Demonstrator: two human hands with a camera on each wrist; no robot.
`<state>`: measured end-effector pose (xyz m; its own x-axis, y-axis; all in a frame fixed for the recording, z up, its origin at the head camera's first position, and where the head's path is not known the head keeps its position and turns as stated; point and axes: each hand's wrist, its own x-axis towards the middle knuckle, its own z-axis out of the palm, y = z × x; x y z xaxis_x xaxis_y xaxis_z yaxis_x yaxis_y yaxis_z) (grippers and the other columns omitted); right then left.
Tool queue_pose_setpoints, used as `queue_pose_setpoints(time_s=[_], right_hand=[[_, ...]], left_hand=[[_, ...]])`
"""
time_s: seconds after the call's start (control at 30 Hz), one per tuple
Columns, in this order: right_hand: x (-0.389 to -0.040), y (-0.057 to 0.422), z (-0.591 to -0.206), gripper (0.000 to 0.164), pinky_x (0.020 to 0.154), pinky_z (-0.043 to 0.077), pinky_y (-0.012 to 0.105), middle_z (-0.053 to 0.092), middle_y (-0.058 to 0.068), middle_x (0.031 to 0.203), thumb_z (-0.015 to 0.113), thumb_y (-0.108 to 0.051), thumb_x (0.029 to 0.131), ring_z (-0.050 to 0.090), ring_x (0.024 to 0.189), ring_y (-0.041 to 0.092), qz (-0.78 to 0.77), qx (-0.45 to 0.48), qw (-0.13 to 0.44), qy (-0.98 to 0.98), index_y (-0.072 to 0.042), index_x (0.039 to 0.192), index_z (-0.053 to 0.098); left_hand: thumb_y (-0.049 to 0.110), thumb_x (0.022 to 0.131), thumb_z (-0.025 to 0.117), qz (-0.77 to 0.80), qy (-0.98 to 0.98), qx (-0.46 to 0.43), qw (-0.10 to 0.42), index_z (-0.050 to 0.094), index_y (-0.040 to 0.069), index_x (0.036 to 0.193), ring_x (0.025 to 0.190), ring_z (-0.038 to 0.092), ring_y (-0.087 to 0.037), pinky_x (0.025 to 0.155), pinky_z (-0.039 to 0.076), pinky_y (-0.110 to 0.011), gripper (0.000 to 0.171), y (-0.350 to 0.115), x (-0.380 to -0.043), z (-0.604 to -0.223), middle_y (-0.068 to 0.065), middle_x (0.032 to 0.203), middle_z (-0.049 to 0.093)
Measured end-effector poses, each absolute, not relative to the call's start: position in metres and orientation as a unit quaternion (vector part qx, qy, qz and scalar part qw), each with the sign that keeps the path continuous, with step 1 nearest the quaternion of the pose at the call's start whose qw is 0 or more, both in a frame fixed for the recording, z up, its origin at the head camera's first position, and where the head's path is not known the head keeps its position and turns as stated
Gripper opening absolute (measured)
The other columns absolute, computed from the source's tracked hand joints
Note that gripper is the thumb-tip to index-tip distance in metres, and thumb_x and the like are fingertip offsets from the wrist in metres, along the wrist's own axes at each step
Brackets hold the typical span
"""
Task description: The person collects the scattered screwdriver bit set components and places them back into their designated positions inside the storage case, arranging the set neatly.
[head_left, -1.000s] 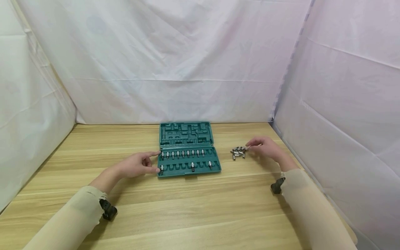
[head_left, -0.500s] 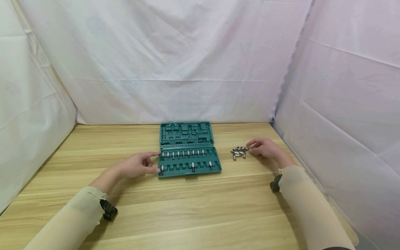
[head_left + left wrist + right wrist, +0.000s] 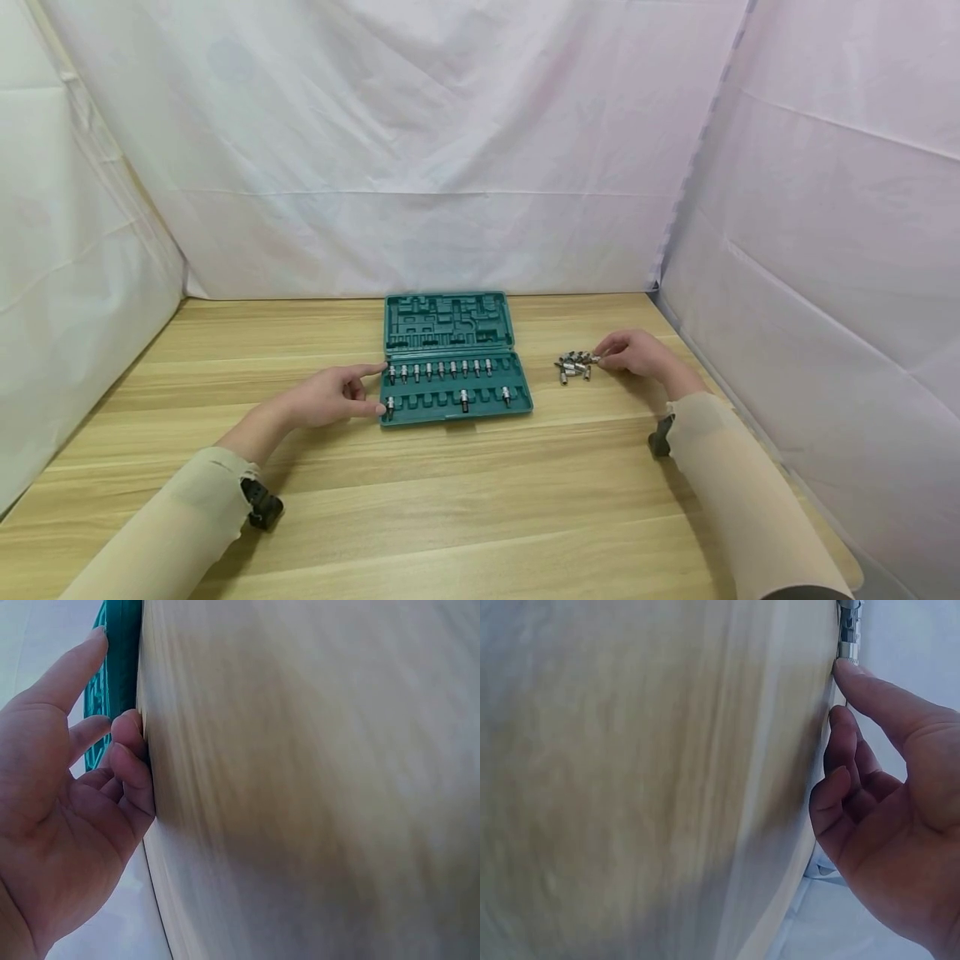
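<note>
You wore a pale beige cloth left sleeve (image 3: pixel 165 517) with a faintly greenish, uneven cuff | your pale beige cloth right sleeve (image 3: pixel 750 492) matched | a small, blocky black device (image 3: pixel 262 505) sat at your left cuff, a similar black block (image 3: pixel 660 437) at your right | your left hand (image 3: pixel 330 398) and right hand (image 3: pixel 636 355) were bare

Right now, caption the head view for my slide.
Left hand touches an open, partly filled green case while right hand touches a pile of metal bits on a wooden table.
</note>
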<state>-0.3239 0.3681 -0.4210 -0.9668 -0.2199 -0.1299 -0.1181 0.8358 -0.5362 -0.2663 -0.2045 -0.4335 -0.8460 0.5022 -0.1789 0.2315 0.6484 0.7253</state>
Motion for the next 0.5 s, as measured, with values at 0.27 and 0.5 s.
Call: queue_pose_setpoints(time_s=[0.27, 0.5], right_hand=[[-0.322, 0.378, -0.420, 0.025, 0.088, 0.053, 0.033, 0.081, 0.012, 0.115, 0.078, -0.020, 0.103, 0.068, 0.100, 0.019, -0.272, -0.096, 0.095, 0.953, -0.004, 0.121, 0.080], [-0.317, 0.389, -0.418, 0.026, 0.086, 0.054, 0.031, 0.080, 0.008, 0.109, 0.077, -0.022, 0.103, 0.067, 0.096, 0.016, -0.283, -0.080, 0.096, 0.951, -0.005, 0.123, 0.079]], left_hand=[[0.042, 0.099, 0.084, 0.364, 0.889, 0.208, 0.184, 0.038, 0.013, 0.172, 0.086, 0.056, -0.022, 0.069, 0.048, -0.030, 0.091, -0.204, -0.267, -0.434, -0.006, 0.099, 0.065], [0.041, 0.100, 0.083, 0.366, 0.888, 0.207, 0.185, 0.038, 0.012, 0.172, 0.084, 0.056, -0.022, 0.068, 0.047, -0.030, 0.090, -0.205, -0.267, -0.433, -0.006, 0.098, 0.065]])
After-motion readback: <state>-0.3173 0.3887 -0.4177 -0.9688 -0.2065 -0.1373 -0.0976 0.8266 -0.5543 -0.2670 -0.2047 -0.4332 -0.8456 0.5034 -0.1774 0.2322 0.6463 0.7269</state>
